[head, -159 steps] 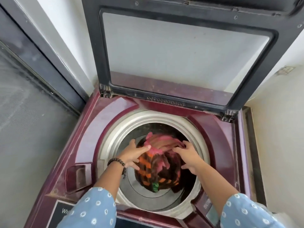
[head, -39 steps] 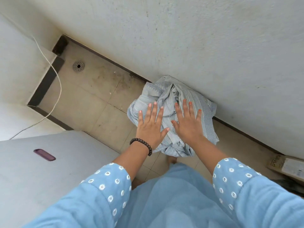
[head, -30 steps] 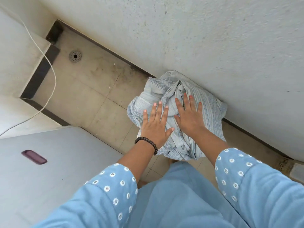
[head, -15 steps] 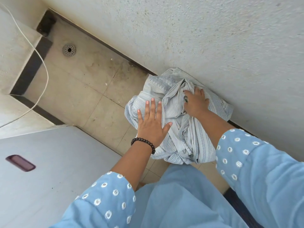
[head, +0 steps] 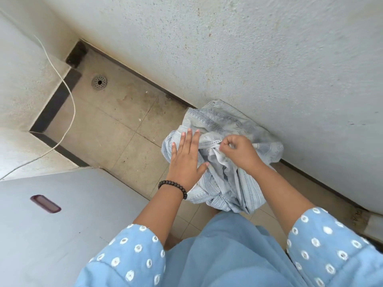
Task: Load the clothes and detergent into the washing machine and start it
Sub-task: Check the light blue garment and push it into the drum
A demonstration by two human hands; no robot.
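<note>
1. At the far left a thin white cord (head: 70,104) runs down the pale wall and out across the ledge; below it a grey flat panel (head: 62,224) with a small maroon inset handle (head: 45,204) fills the lower left corner.
2. A round metal floor drain (head: 99,82) sits in the beige tiled floor (head: 116,129) near the far corner.
3. The left hand (head: 186,160), a dark beaded bracelet (head: 173,186) on its wrist, lies flat with straight fingers on the left side of the cloth bundle, holding nothing.
4. The cloth bundle (head: 223,125) is a crumpled heap of pale grey-blue fabric with fine darker woven stripes and a whiter fold showing in the middle. Its long axis runs from the wall's foot at the upper right down toward the person's knees at the lower left. It rests on the floor, touching the rough grey wall (head: 269,59).
5. The right hand (head: 240,152) is curled into a fist, pinching a fold of the bundle near its top centre.
6. Blue sleeves (head: 323,245) with white ring dots frame the lower edge.
</note>
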